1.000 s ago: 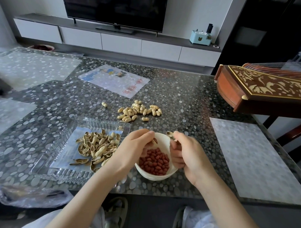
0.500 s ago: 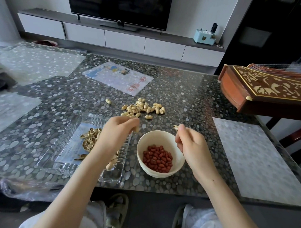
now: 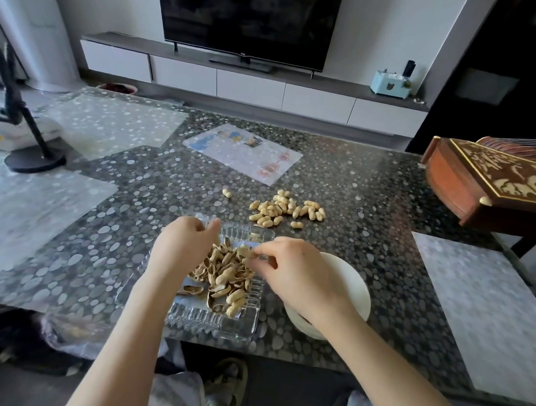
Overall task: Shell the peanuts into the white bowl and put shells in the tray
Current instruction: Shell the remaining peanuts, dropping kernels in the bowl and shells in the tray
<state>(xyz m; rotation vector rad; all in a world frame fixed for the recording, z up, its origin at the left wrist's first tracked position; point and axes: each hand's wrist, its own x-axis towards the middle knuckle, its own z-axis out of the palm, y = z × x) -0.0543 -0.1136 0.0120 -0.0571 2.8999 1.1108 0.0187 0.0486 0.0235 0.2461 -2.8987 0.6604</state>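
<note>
Pebble-pattern dark tabletop (image 3: 367, 182): clear ribbed glass tray (image 3: 214, 325) heaped with tan empty shells (image 3: 224, 277). Right hand (image 3: 292, 264) pinches a shell half (image 3: 247, 253) over it. Left hand (image 3: 183, 245) is curled above its far edge; can't tell if it holds anything. Round white bowl (image 3: 352, 284) sits just right of tray. Unshelled peanut pile (image 3: 283, 209) lies beyond it, so plenty left, I'd judge.

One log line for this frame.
left hand: over glass tray, contents hidden; right hand: pinches shell piece over tray; empty shells: heaped in tray; white bowl: under right wrist; unshelled peanuts: piled beyond tray
</note>
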